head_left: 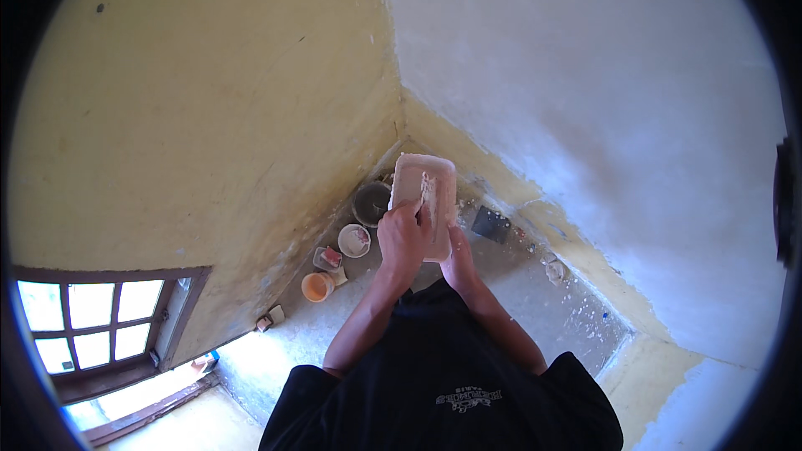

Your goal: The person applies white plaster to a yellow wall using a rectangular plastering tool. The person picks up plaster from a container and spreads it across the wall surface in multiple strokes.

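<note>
A pinkish-white rectangular tray [446,169] with rounded corners is held up in front of me, its inside smeared with pale paste. My right hand [459,260] grips it at its near right side, with part of the fingers hidden beneath. Over the tray's left side, my left hand [402,238] is closed with its fingertips inside. Beside those fingertips runs a narrow strip caked with white paste [428,188]. What the left fingers hold is too small to make out.
Below, by the yellow wall [217,117], stand a dark bucket [371,203], a white bucket [354,240], a clear tub [327,259] and an orange bucket [317,286]. A dark flat panel [490,224] lies near the white-coated wall [601,92]. A barred window [104,321] is left.
</note>
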Demonstrator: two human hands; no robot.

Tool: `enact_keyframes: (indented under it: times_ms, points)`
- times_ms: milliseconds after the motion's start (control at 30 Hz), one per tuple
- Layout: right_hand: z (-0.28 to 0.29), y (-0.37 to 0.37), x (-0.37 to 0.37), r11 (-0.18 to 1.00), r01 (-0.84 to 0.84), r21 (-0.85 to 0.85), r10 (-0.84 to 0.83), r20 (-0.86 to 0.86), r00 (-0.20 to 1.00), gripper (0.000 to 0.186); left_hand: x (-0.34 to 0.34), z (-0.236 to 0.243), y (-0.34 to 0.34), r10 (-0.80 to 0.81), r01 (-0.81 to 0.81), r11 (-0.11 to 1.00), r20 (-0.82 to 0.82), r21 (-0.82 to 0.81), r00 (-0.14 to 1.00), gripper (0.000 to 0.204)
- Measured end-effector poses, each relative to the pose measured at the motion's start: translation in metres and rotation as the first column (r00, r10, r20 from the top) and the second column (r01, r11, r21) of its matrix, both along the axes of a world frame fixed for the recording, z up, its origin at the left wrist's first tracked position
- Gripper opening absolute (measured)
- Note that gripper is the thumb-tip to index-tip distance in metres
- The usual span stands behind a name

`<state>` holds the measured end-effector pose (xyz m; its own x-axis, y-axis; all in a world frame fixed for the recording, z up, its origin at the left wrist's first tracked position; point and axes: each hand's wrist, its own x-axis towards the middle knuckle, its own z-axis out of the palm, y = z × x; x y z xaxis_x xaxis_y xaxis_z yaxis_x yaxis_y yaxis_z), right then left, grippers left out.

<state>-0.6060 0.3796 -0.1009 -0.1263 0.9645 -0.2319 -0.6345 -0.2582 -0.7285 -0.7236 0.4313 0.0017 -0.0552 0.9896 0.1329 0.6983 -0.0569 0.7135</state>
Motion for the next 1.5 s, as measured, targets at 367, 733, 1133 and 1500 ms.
enact_keyframes:
  times_ms: [367, 733, 1133, 1500]
  points:
    - [-0.005, -0.001, 0.001, 0.988, 0.077, -0.134, -0.076, 0.015, 0.997, 0.065, -0.002, 0.001, -0.001, 0.064, -0.070, 0.994, 0.074, 0.081, 0.995, 0.015]
    - [-0.021, 0.002, -0.002, 0.991, 0.101, -0.092, -0.096, 0.051, 0.994, 0.051, -0.022, 0.019, -0.006, 0.100, -0.095, 0.993, -0.078, 0.063, 0.992, 0.013]
    - [0.015, 0.005, -0.004, 0.994, 0.109, -0.019, -0.107, 0.069, 0.992, 0.070, -0.008, 0.006, -0.017, 0.069, -0.066, 0.997, -0.110, 0.029, 0.992, 0.016]
    - [0.018, 0.005, -0.005, 0.995, 0.097, 0.025, -0.100, 0.161, 0.982, 0.067, -0.002, 0.003, 0.003, 0.039, -0.029, 0.998, 0.171, -0.062, 0.984, 0.019]
